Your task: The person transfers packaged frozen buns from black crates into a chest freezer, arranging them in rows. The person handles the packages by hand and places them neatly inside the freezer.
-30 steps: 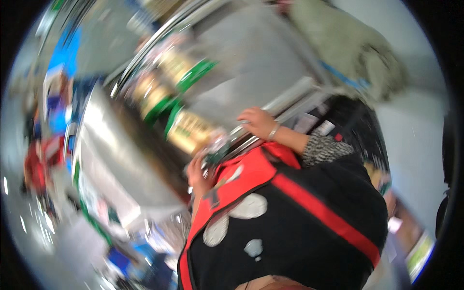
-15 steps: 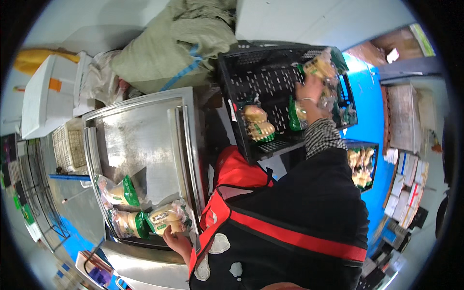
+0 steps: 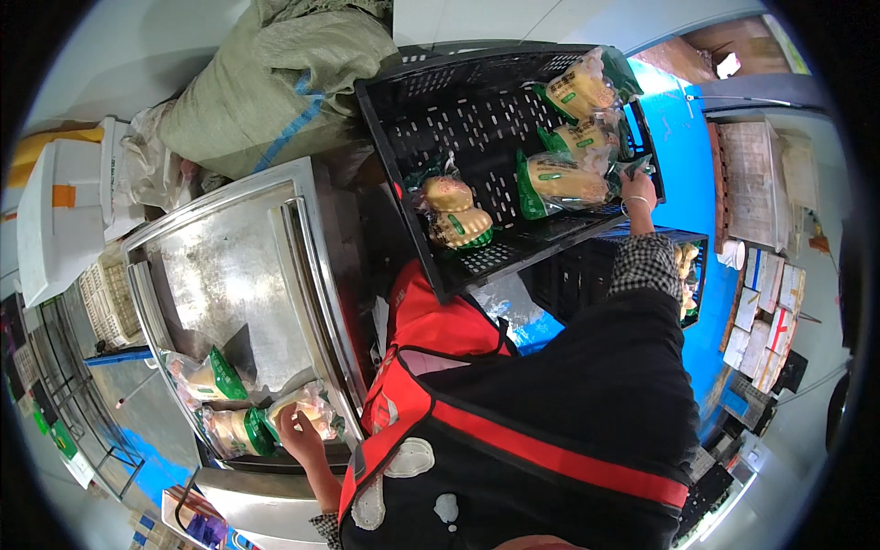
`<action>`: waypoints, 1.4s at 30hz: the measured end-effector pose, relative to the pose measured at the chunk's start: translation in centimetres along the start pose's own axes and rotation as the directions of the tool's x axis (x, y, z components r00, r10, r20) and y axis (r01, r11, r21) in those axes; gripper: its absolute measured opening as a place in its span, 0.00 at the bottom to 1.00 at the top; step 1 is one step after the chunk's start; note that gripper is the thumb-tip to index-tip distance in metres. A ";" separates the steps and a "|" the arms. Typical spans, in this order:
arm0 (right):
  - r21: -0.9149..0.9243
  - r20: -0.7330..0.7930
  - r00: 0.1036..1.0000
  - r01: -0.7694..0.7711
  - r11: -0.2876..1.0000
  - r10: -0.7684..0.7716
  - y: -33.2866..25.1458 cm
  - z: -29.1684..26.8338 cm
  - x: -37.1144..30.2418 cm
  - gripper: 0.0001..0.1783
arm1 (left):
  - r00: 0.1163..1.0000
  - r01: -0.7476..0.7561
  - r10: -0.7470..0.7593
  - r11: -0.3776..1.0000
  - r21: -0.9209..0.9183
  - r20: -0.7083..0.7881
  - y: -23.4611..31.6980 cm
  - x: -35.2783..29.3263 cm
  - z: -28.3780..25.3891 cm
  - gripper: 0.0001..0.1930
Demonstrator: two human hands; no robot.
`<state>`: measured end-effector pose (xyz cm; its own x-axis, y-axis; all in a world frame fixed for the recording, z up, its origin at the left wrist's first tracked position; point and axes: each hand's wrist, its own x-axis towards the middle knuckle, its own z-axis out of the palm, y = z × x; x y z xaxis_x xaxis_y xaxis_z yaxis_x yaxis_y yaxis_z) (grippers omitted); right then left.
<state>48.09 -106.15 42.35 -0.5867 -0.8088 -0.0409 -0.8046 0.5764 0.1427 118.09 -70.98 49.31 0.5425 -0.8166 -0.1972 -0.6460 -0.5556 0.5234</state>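
Note:
My right hand (image 3: 639,188), with a bracelet at the wrist, is at the right rim of a black plastic crate (image 3: 440,266). Its fingers are closed on the clear end of a plastic pack (image 3: 564,181) of pale yellow, rounded food with a green end. Two similar packs lie beyond it, one being the far pack (image 3: 587,87); another pack (image 3: 454,215) sits at the crate's left. My left hand (image 3: 301,438) bends its fingers over a pack (image 3: 316,403) on the steel table (image 3: 220,275). Next to that lie a second pack (image 3: 234,431) and a third (image 3: 206,376).
A large woven sack (image 3: 275,82) with a blue stripe stands behind the table and crate. White foam boxes (image 3: 69,206) are at the far left. Another black crate (image 3: 568,275) with packs is low at the right, on the blue floor (image 3: 683,174). Stacked cartons (image 3: 765,312) are farther right.
My right hand has moved nearer, to the crate's right rim, and the packs there now lie in view. My left hand has moved farther onto the pack. The whole view has shifted slightly.

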 end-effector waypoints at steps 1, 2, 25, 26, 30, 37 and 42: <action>0.025 -0.009 0.999 0.051 0.998 -0.051 -0.1 -0.2 0.0 0.26 | 1.000 -0.002 0.002 1.000 0.008 0.007 0.1 0.2 -0.1 0.09; 0.050 -0.022 0.994 0.103 0.993 -0.102 -0.2 -0.6 0.1 0.26 | 1.000 -0.004 0.004 1.000 0.012 0.011 0.3 0.4 -0.1 0.09; 0.193 -0.462 -0.791 0.351 -0.916 -0.400 -50.5 -28.6 -37.9 0.08 | 0.972 -0.219 0.046 0.544 -0.810 -0.232 6.0 14.8 -7.2 0.28; 0.224 -0.465 -0.792 0.327 -0.918 -0.395 -52.4 -27.1 -39.2 0.08 | 0.982 -0.177 0.013 0.420 -0.890 -0.189 3.3 15.1 -5.9 0.24; 0.439 -0.401 -0.794 0.272 -0.856 -0.457 -56.9 -21.6 -42.7 0.10 | 0.951 -0.069 -0.261 0.345 -0.936 -0.167 -0.5 14.4 -1.7 0.08; 0.982 -0.073 -0.384 -0.187 0.000 -0.920 -60.2 -16.1 -44.5 0.19 | 0.857 -0.242 -0.432 0.143 -0.960 -0.281 -1.0 16.1 -1.1 0.11; 0.893 -0.003 -0.430 -0.408 0.191 -0.903 -62.0 -9.3 -43.0 0.10 | 0.802 -0.240 -0.563 0.001 -0.971 -0.199 -1.1 16.7 -2.5 0.07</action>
<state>124.00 -108.21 44.50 0.9790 -0.1730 -0.1082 0.0035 0.5444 -0.8388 129.22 -83.59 47.48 0.9056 -0.3112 -0.2883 0.3907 0.3470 0.8526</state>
